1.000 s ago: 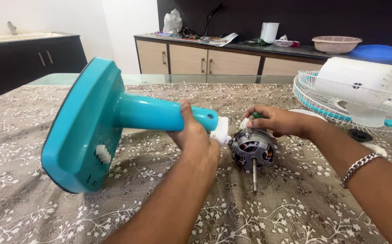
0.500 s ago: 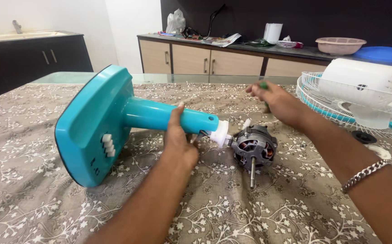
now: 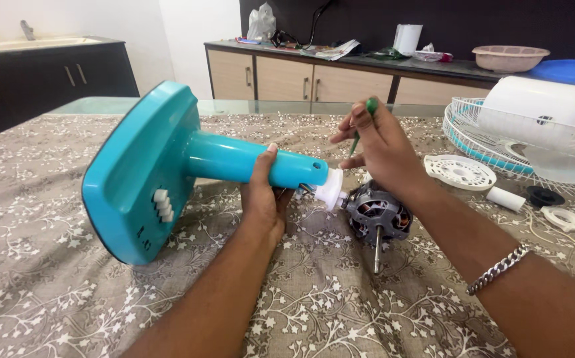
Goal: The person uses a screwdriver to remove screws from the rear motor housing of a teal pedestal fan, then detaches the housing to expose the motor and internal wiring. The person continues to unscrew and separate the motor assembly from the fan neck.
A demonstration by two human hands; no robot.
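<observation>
Teal fan stand (image 3: pixel 168 166) lies on the worktop (image 3: pixel 49 278), the left hand (image 3: pixel 264 192) clamped round its neck; the right hand (image 3: pixel 377 142), grip closed on a green-handled screwdriver (image 3: pixel 363 122), has lifted clear of the bare motor (image 3: pixel 377 212), leaving it untouched.

A white wire grille (image 3: pixel 473 126) lies far right on the bench (image 3: pixel 49 292), a white round cap (image 3: pixel 460 172) and black ring (image 3: pixel 544 196) near it.
</observation>
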